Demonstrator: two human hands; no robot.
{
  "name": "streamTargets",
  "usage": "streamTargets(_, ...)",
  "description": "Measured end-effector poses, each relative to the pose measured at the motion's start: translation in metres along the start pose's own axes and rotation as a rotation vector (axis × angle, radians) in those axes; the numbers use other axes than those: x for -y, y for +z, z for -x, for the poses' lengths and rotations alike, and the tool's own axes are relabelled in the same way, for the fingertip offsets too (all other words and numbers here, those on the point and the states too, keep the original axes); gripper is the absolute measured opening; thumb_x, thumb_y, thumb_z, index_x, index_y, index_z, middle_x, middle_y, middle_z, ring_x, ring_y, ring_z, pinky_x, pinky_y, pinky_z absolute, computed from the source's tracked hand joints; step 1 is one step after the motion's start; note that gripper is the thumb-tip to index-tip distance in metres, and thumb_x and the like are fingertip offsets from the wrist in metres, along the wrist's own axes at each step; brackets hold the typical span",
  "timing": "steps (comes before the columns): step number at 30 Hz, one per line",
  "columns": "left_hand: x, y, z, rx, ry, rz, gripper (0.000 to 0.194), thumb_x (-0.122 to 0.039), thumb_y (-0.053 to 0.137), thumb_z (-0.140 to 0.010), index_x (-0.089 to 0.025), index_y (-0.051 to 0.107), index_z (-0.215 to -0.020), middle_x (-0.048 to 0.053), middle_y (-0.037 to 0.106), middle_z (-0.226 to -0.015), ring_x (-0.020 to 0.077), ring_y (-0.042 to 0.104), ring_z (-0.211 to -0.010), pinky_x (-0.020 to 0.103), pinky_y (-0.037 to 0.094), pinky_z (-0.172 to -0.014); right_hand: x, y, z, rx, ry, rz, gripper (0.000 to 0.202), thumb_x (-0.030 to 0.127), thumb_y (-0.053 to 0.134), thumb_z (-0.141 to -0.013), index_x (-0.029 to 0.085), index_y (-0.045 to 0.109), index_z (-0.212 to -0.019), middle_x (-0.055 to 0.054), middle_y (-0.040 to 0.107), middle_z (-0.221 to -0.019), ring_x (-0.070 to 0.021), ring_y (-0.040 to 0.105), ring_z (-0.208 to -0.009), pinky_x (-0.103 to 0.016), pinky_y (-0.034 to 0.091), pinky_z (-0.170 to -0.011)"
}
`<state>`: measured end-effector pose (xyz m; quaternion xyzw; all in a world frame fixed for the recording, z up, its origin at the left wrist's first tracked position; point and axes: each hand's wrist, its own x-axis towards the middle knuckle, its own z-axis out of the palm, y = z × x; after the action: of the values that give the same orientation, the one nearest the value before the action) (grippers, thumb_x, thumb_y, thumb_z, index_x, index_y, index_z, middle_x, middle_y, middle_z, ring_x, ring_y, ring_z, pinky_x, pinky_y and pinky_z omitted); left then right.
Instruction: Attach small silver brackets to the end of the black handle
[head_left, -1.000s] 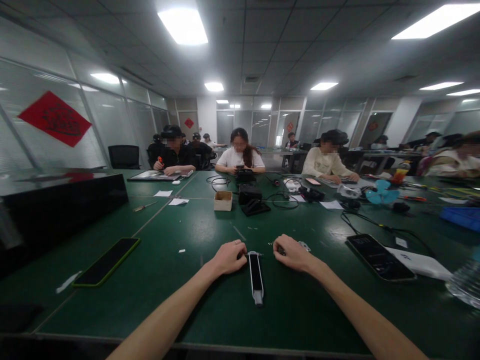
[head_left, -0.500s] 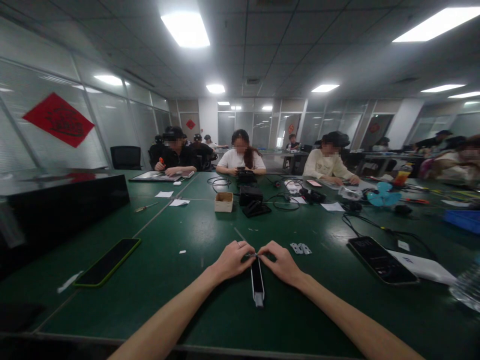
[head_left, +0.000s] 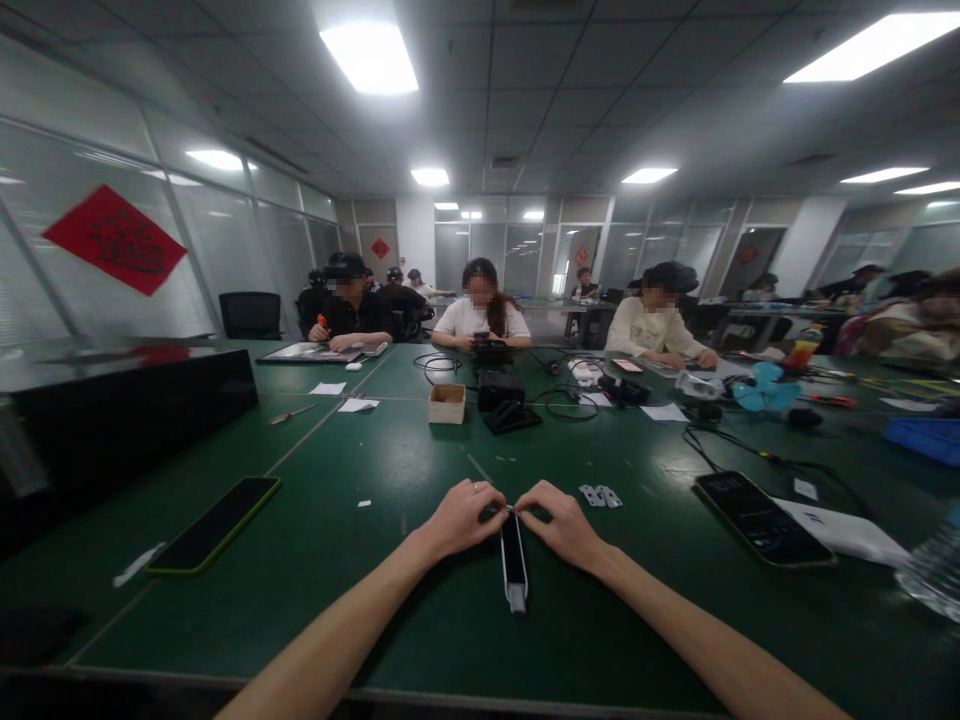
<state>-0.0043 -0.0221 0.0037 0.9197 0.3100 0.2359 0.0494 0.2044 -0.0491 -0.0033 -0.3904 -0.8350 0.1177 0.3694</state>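
A narrow, long device with a black face and pale edges lies on the green table, pointing away from me, a grey block at its near end. My left hand pinches at its far end from the left. From the right, my right hand pinches at the same end, fingertips almost meeting the left ones. A tiny light piece shows between the fingertips, too small to name. Just beyond my right hand lie small grey metal plates with holes.
A green-edged phone lies left; another phone and a white flat case lie right. Ahead stand a small open box and black devices with cables. A blue fan is farther right. Several people sit across the table.
Both hands stay at the far end of the narrow device; the fingertips have shifted only slightly. The view has moved a little.
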Motion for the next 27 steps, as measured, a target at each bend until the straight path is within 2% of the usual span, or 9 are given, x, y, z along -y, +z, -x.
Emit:
streamTargets(6, 0.001, 0.006, -0.001, -0.021, 0.042, -0.032, 0.013, -0.024, 0.047, -0.09, -0.017, 0.058, -0.094, 0.003, 0.064, -0.09, 0.014, 0.058, -0.08, 0.027, 0.039, -0.074, 0.001, 0.002, 0.0, 0.012, -0.043, 0.0, 0.009, 0.019, 0.054, -0.085, 0.02, 0.062, -0.086, -0.004, 0.064, -0.083, -0.0181, 0.058, -0.081, -0.032, 0.049, -0.073)
streamTargets(11, 0.009, -0.001, 0.0, -0.022, -0.044, -0.082, 0.011, -0.021, 0.047, -0.087, -0.017, 0.057, -0.089, 0.003, 0.063, -0.087, 0.0143, 0.058, -0.075, 0.026, 0.039, -0.072, -0.007, -0.005, -0.001, 0.007, 0.001, 0.068, 0.011, 0.022, 0.052, -0.088, 0.019, 0.062, -0.09, -0.005, 0.064, -0.09, -0.0185, 0.057, -0.085, -0.033, 0.047, -0.076)
streamTargets(19, 0.02, 0.002, 0.003, 0.052, -0.128, -0.096, 0.01, -0.022, 0.05, -0.083, -0.017, 0.058, -0.084, 0.002, 0.063, -0.082, 0.015, 0.058, -0.072, 0.026, 0.041, -0.072, -0.014, -0.012, 0.0, 0.241, 0.049, 0.245, 0.02, 0.029, 0.049, -0.088, 0.018, 0.063, -0.097, -0.006, 0.064, -0.095, -0.0197, 0.054, -0.089, -0.036, 0.044, -0.08)
streamTargets(27, 0.014, -0.004, 0.002, 0.115, -0.161, -0.062, 0.01, -0.023, 0.05, -0.081, -0.017, 0.057, -0.081, 0.002, 0.062, -0.081, 0.0147, 0.057, -0.071, 0.025, 0.041, -0.07, -0.018, -0.007, 0.0, 0.254, 0.065, 0.267, 0.022, 0.029, 0.046, -0.089, 0.018, 0.064, -0.093, -0.007, 0.064, -0.091, -0.0189, 0.054, -0.085, -0.034, 0.044, -0.076)
